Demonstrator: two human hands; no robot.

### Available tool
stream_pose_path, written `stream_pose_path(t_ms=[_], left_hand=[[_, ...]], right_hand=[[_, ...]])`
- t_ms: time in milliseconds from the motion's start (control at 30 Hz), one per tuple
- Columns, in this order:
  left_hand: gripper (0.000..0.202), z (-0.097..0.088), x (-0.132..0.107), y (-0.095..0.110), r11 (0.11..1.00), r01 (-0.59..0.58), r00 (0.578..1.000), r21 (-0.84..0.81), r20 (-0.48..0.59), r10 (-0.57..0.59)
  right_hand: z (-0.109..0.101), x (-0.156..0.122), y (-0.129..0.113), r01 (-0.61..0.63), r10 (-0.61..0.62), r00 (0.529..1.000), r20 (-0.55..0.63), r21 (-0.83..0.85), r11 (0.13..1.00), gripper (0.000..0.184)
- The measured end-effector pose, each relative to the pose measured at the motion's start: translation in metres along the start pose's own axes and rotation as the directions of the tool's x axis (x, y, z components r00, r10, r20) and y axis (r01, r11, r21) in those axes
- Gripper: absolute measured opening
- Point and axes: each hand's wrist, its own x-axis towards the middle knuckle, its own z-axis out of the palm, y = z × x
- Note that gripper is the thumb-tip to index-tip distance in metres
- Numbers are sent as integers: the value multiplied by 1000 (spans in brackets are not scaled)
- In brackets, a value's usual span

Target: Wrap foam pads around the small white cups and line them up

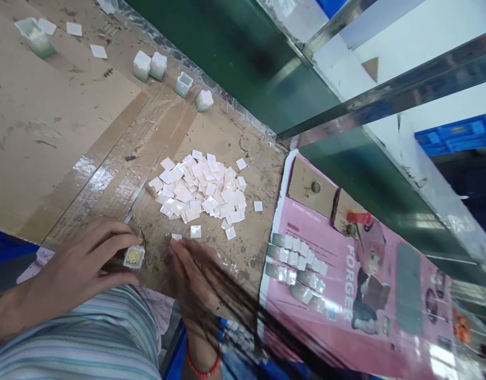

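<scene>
Near the front edge of the cardboard, my left hand curls its thumb and fingers around a small translucent square cup with crumbly pale-yellow stuff inside. My right hand is a short way to the right, its fingers together and their tips at a thin white square. Dark strands of hair hang across this hand and blur part of it. Ahead of both hands lies a loose pile of similar thin white squares. A single square rests just beyond my right fingertips.
Several small cups stand along the back edge of the cardboard, beneath a green panel. A larger filled cup is far left. On the right, a pink printed sheet bears rows of cups and a red tool.
</scene>
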Motion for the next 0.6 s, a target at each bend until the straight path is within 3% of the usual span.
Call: stream_pose_path(t_ms=[200,333,400,467,533,600], left_hand=[[37,-6,0,1,994,-18,999,-106,-44,13],[26,-13,24,6,987,-116,991,-111,-73,108],[25,-18,45,10,971,-239,971,-18,8,239],[21,-20,69,13,931,-358,925,68,160,344],[18,-20,90,16,910,-398,891,116,287,353],[20,-17,103,16,909,-392,882,141,339,328]], right_hand=[[-2,-13,-7,-5,8,989,-151,18,1000,29],[-1,-18,-10,-67,64,967,-248,-2,998,25],[1,-18,-8,-118,114,952,-284,1,993,18],[1,-19,-5,-148,144,939,-313,13,989,14],[2,-21,-2,-163,164,931,-327,32,986,14],[2,-25,0,-176,186,922,-339,58,983,14]])
